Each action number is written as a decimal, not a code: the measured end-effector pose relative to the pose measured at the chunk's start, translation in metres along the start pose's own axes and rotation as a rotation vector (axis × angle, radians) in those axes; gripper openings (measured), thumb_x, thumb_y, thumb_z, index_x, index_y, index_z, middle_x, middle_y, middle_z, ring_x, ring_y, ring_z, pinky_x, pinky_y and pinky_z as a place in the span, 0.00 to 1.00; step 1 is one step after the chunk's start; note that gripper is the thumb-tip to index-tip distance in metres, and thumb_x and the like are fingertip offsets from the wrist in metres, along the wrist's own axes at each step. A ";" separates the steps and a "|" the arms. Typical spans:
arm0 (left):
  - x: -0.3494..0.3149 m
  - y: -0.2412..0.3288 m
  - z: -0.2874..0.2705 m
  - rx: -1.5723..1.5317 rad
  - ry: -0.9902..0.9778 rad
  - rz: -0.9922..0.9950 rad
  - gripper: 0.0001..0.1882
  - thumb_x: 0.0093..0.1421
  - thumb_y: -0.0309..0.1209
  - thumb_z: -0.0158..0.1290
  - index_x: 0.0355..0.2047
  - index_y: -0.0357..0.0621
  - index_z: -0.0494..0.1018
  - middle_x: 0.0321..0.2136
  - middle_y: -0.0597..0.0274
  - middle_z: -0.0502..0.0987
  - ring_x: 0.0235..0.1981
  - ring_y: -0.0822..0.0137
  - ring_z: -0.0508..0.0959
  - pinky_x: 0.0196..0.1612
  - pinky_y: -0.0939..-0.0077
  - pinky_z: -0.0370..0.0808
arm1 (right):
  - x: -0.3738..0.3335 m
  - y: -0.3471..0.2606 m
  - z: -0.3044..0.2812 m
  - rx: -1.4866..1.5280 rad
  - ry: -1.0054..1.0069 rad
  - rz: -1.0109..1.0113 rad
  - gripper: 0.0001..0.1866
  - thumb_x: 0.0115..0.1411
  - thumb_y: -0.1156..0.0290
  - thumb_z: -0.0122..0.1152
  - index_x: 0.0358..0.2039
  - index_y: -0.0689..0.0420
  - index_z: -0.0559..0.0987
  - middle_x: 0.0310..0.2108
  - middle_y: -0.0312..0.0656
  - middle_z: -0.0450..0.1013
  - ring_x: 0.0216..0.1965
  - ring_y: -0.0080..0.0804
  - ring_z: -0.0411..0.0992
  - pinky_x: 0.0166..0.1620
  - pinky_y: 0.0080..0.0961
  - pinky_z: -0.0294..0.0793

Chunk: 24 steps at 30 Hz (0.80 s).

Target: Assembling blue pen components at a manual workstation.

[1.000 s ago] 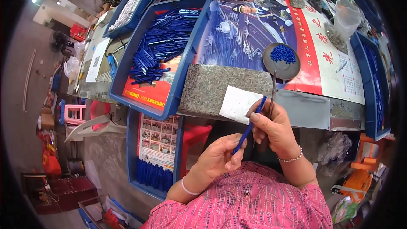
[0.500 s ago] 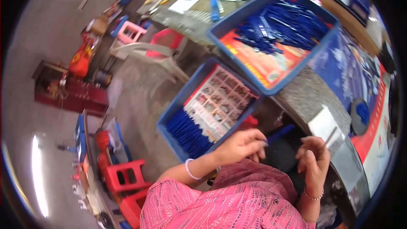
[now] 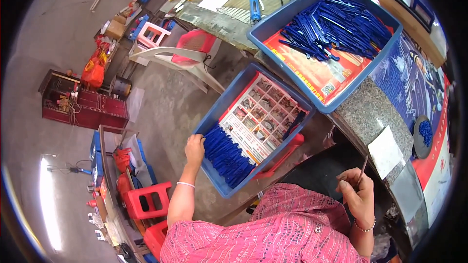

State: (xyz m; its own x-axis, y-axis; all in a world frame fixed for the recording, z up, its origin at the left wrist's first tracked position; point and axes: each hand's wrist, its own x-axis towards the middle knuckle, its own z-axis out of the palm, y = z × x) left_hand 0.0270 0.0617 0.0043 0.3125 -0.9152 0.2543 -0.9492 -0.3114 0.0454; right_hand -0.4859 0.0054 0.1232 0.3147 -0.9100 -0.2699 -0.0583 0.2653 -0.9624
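My left hand (image 3: 194,150) is at the left rim of the lower blue plastic tray (image 3: 228,96), its fingers curled together beside the row of blue strips (image 3: 226,158). What is between those fingertips, if anything, is hidden. Inside this tray, next to the strips, lies a printed sheet (image 3: 229,129) with a grid of pictures. My right hand (image 3: 358,196) is raised near the bench edge, closed on a thin dark stick-like tool (image 3: 364,166) that points up. A white paper pad (image 3: 385,152) lies on the bench just beyond it.
A larger blue tray (image 3: 291,75) on the bench holds a heap of blue strips (image 3: 336,27). At right is a grey dish (image 3: 422,139) of small blue pieces. A blue-handled tool (image 3: 254,8) lies farther back. Red stools (image 3: 148,200) and a pale chair (image 3: 170,54) stand on the floor.
My left hand has moved left from near my right hand to the lower tray's left rim. The thin tool in my right hand now stands more upright. The view has shifted slightly.
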 end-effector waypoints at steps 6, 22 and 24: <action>-0.005 -0.009 0.007 0.106 -0.160 0.124 0.07 0.51 0.29 0.54 0.31 0.43 0.73 0.29 0.54 0.73 0.33 0.53 0.74 0.36 0.61 0.72 | -0.005 0.007 -0.001 -0.028 0.008 0.004 0.07 0.56 0.72 0.55 0.32 0.62 0.72 0.19 0.34 0.70 0.17 0.13 0.63 0.20 0.11 0.59; 0.027 0.035 0.008 -0.032 -0.152 0.234 0.12 0.52 0.23 0.49 0.39 0.40 0.71 0.36 0.50 0.74 0.38 0.51 0.74 0.40 0.60 0.71 | -0.016 0.011 -0.014 -0.071 -0.006 0.037 0.07 0.55 0.74 0.55 0.31 0.65 0.72 0.20 0.34 0.70 0.23 0.17 0.68 0.28 0.14 0.66; 0.037 0.043 0.018 -0.025 -0.155 0.272 0.12 0.52 0.23 0.48 0.39 0.39 0.70 0.36 0.50 0.74 0.38 0.51 0.74 0.40 0.60 0.71 | -0.017 0.016 -0.017 -0.042 -0.004 0.040 0.06 0.55 0.76 0.55 0.31 0.65 0.72 0.20 0.35 0.70 0.23 0.17 0.68 0.28 0.14 0.67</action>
State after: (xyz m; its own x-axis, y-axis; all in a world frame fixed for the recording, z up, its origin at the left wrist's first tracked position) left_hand -0.0012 0.0100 -0.0020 0.0467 -0.9928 0.1102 -0.9988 -0.0448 0.0196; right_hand -0.5080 0.0203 0.1119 0.3155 -0.8975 -0.3082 -0.1104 0.2879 -0.9513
